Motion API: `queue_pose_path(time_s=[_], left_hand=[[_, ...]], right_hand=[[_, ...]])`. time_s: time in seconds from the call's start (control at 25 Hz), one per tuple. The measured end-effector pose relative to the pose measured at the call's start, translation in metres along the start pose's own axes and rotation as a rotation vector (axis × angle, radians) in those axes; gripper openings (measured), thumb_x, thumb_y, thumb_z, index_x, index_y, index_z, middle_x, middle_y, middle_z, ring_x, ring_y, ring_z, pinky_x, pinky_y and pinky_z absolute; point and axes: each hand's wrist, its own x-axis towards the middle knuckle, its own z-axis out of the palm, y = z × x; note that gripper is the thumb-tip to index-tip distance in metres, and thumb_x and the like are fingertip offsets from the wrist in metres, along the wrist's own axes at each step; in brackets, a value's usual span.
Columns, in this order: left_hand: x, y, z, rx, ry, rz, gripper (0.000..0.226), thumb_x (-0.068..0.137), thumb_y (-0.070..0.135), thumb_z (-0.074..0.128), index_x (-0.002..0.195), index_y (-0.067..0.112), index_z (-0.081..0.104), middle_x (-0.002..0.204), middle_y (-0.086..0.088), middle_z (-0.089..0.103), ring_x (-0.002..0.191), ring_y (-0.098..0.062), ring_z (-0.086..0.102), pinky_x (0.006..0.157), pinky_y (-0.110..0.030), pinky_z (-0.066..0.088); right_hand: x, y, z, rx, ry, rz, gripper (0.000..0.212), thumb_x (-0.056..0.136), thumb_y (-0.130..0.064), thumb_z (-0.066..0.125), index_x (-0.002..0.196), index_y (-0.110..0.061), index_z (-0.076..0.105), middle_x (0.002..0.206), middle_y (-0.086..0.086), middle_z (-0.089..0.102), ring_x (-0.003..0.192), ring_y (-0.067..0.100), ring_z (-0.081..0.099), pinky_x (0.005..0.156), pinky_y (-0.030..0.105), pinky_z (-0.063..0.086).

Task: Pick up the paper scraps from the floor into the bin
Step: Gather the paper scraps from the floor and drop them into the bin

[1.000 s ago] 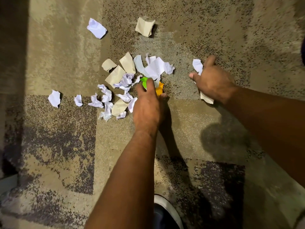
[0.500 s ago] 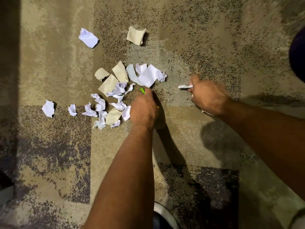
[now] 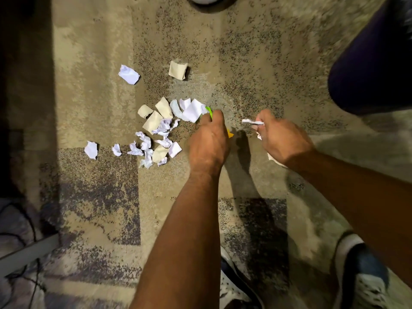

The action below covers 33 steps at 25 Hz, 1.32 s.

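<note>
Several white and beige paper scraps (image 3: 160, 130) lie in a loose pile on the patterned carpet (image 3: 93, 103). My left hand (image 3: 209, 143) is closed on green (image 3: 208, 111) and orange (image 3: 230, 134) scraps at the pile's right edge. To its right, my right hand (image 3: 281, 139) grips white scraps (image 3: 252, 122) that stick out past the fingers and below the palm. A lone white scrap (image 3: 128, 74) and a beige scrap (image 3: 177, 70) lie farther away. Two more white scraps (image 3: 91, 150) sit to the left. A dark rounded object (image 3: 374, 63), possibly the bin, fills the upper right.
A pale round object (image 3: 204, 0) shows at the top edge. My shoes (image 3: 365, 275) stand at the bottom right. Cables and a grey bar (image 3: 26, 255) lie at the lower left, off the carpet.
Both hands closed on scraps and lifted slightly; the right hand moved left toward the left hand. The view tilted, bringing in the dark object at upper right and my shoes.
</note>
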Motion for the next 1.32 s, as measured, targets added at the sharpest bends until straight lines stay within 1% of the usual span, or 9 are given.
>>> queue_pose_path(time_s=[0.16, 0.28, 0.4, 0.68, 0.8, 0.96, 1.08, 1.2, 1.32], left_hand=[[-0.005, 0.060, -0.054, -0.039, 0.003, 0.050, 0.009, 0.097, 0.024, 0.044, 0.102, 0.017, 0.044, 0.096, -0.011, 0.058, 0.073, -0.039, 0.061, 0.053, -0.037, 0.033], [-0.002, 0.112, -0.090, -0.131, -0.012, 0.036, 0.012, 0.096, 0.028, 0.045, 0.096, 0.016, 0.047, 0.092, -0.012, 0.058, 0.076, -0.038, 0.059, 0.058, -0.036, 0.031], [0.011, 0.171, -0.120, -0.318, -0.013, -0.022, 0.014, 0.094, 0.026, 0.048, 0.094, 0.013, 0.054, 0.091, -0.016, 0.063, 0.080, -0.037, 0.060, 0.061, -0.035, 0.039], [0.052, 0.305, -0.148, -0.632, 0.002, -0.249, 0.032, 0.097, 0.030, 0.055, 0.118, 0.007, 0.064, 0.111, -0.016, 0.070, 0.105, -0.033, 0.062, 0.076, -0.029, 0.042], [0.059, 0.340, -0.140, -0.768, -0.091, -0.382, 0.030, 0.096, 0.032, 0.058, 0.111, 0.006, 0.066, 0.109, -0.013, 0.070, 0.104, -0.030, 0.064, 0.073, -0.022, 0.039], [0.064, 0.363, -0.137, -1.072, -0.278, -0.532, 0.038, 0.100, 0.033, 0.051, 0.123, 0.003, 0.056, 0.122, -0.021, 0.060, 0.111, -0.040, 0.061, 0.096, -0.046, 0.051], [0.060, 0.365, -0.138, -1.111, -0.395, -0.515, 0.045, 0.101, 0.034, 0.044, 0.139, 0.008, 0.046, 0.137, -0.014, 0.052, 0.123, -0.034, 0.055, 0.100, -0.047, 0.048], [0.051, 0.354, -0.146, -1.241, -0.444, -0.504, 0.022, 0.103, 0.029, 0.044, 0.110, 0.016, 0.060, 0.116, -0.004, 0.060, 0.104, -0.020, 0.061, 0.080, -0.038, 0.057], [0.041, 0.334, -0.158, -1.153, -0.391, -0.466, 0.018, 0.099, 0.026, 0.055, 0.081, 0.024, 0.060, 0.089, 0.007, 0.063, 0.087, -0.015, 0.063, 0.083, -0.043, 0.058]], right_hand=[[-0.034, -0.008, -0.078, -0.040, 0.082, -0.075, 0.034, 0.103, -0.050, 0.019, 0.105, -0.022, 0.037, 0.059, 0.002, 0.051, 0.047, 0.021, 0.048, 0.044, 0.030, 0.033], [-0.054, -0.003, -0.136, 0.001, 0.160, -0.009, 0.033, 0.104, -0.047, 0.028, 0.111, -0.020, 0.046, 0.079, 0.011, 0.065, 0.067, 0.034, 0.060, 0.055, 0.036, 0.036], [-0.070, 0.012, -0.187, -0.056, 0.232, -0.010, 0.034, 0.103, -0.047, 0.034, 0.110, -0.022, 0.056, 0.098, 0.008, 0.069, 0.084, 0.033, 0.066, 0.060, 0.035, 0.035], [-0.067, 0.089, -0.272, 0.237, 0.509, 0.296, 0.025, 0.096, -0.038, 0.056, 0.097, -0.013, 0.063, 0.096, 0.014, 0.068, 0.090, 0.036, 0.061, 0.072, 0.040, 0.045], [-0.066, 0.120, -0.295, 0.254, 0.502, 0.365, 0.021, 0.097, -0.032, 0.057, 0.099, -0.012, 0.061, 0.099, 0.017, 0.067, 0.092, 0.036, 0.062, 0.073, 0.035, 0.041], [-0.067, 0.138, -0.312, 0.391, 0.577, 0.491, 0.024, 0.099, -0.024, 0.053, 0.119, -0.012, 0.054, 0.111, 0.017, 0.066, 0.099, 0.032, 0.060, 0.074, 0.030, 0.035], [-0.074, 0.140, -0.313, 0.493, 0.546, 0.534, 0.037, 0.101, -0.019, 0.045, 0.137, -0.012, 0.044, 0.122, 0.016, 0.063, 0.111, 0.030, 0.058, 0.088, 0.034, 0.041], [-0.084, 0.134, -0.305, 0.439, 0.487, 0.503, 0.045, 0.098, -0.009, 0.043, 0.143, -0.012, 0.041, 0.124, 0.014, 0.063, 0.116, 0.032, 0.057, 0.099, 0.036, 0.042], [-0.091, 0.120, -0.296, 0.405, 0.469, 0.437, 0.035, 0.097, -0.014, 0.052, 0.131, -0.016, 0.058, 0.123, 0.008, 0.065, 0.110, 0.029, 0.061, 0.100, 0.036, 0.047]])
